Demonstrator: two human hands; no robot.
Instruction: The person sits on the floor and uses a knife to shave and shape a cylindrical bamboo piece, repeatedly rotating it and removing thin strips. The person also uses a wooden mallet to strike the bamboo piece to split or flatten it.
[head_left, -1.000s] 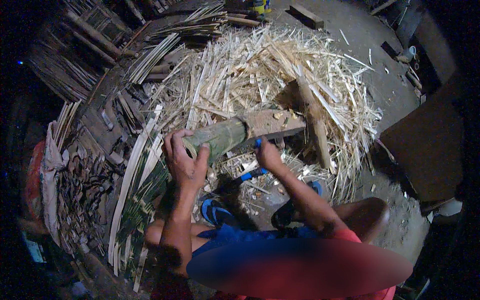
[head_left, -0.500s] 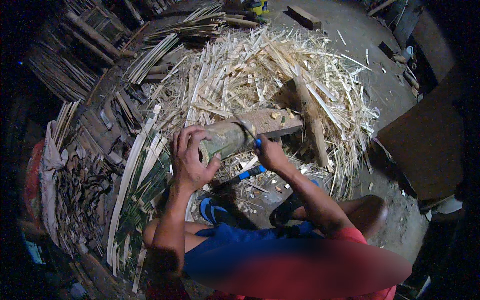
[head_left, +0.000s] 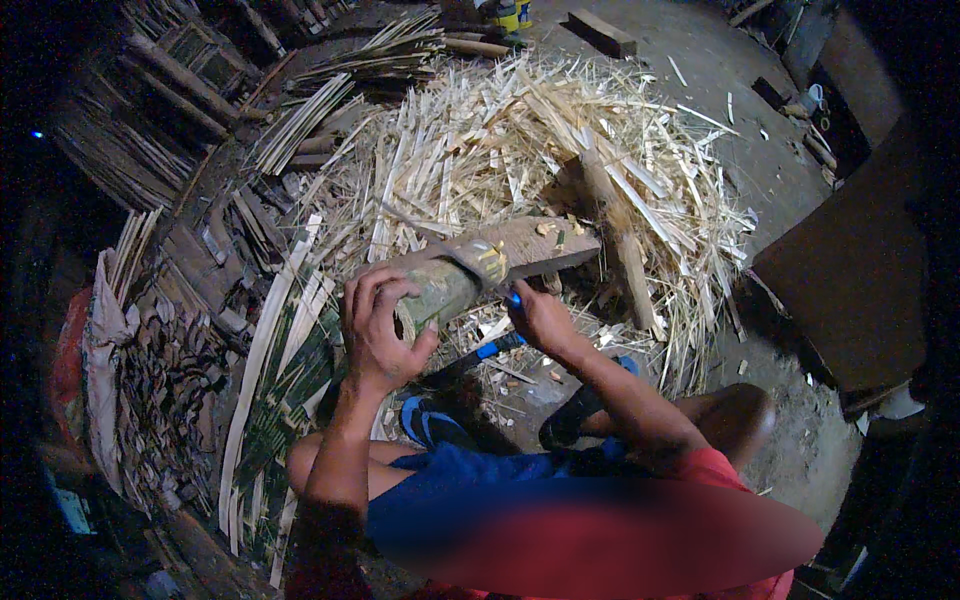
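Pale bamboo shavings (head_left: 520, 150) heap beside split strips (head_left: 265, 370) and a dark board (head_left: 850, 290).

Bamboo workshop: heaped split strips (head_left: 520, 150)

The bamboo (head_left: 440, 290) looks green, smooth-skinned and faintly glossy. It rests on a block (head_left: 540, 245) of rough, matt brown wood. Around them lies a heap of splints (head_left: 480, 150), pale, dry, fibrous and matt. The floor (head_left: 720, 60) is dull, gritty earth or concrete. The sandal (head_left: 430, 422) looks like blue rubber.
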